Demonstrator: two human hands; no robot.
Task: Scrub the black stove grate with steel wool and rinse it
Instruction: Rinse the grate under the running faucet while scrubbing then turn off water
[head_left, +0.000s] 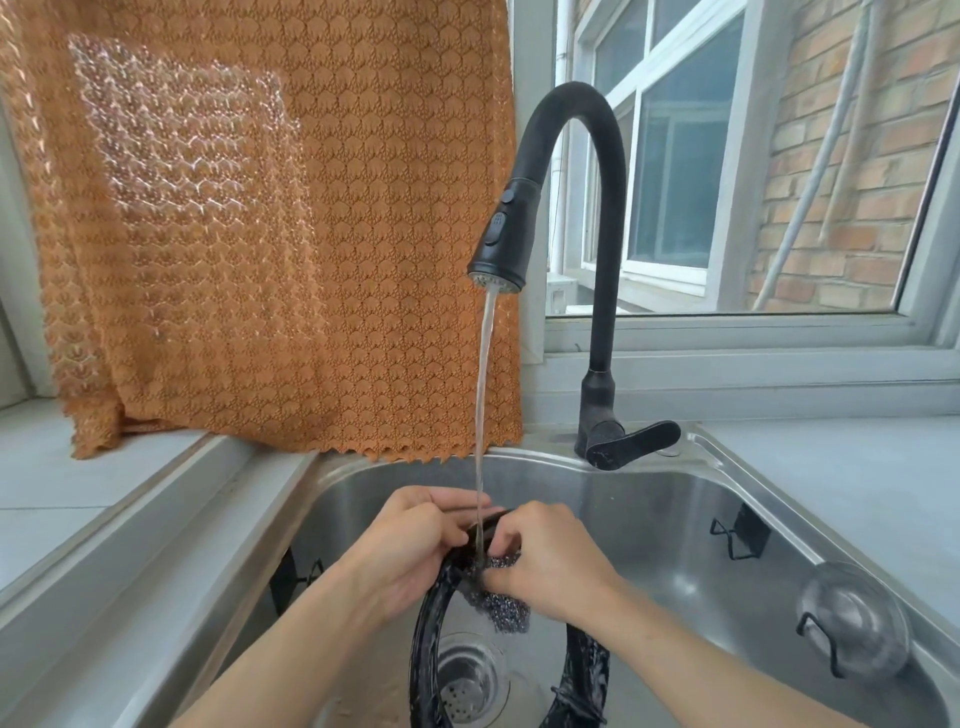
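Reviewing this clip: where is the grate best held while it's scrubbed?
On the ring's upper left arc, from the left, as the left hand does. The grate stands upright in the sink, and the right hand works the wool beside it.

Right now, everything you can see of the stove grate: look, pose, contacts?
The stove grate is a black ring, wet and glossy, seemingly metal, with suds on its lower right arc. It stands tilted in the sink over the drain, its bottom cut off by the frame. The left hand grips its top; the right hand presses steel wool on it. Tap water falls on the top.
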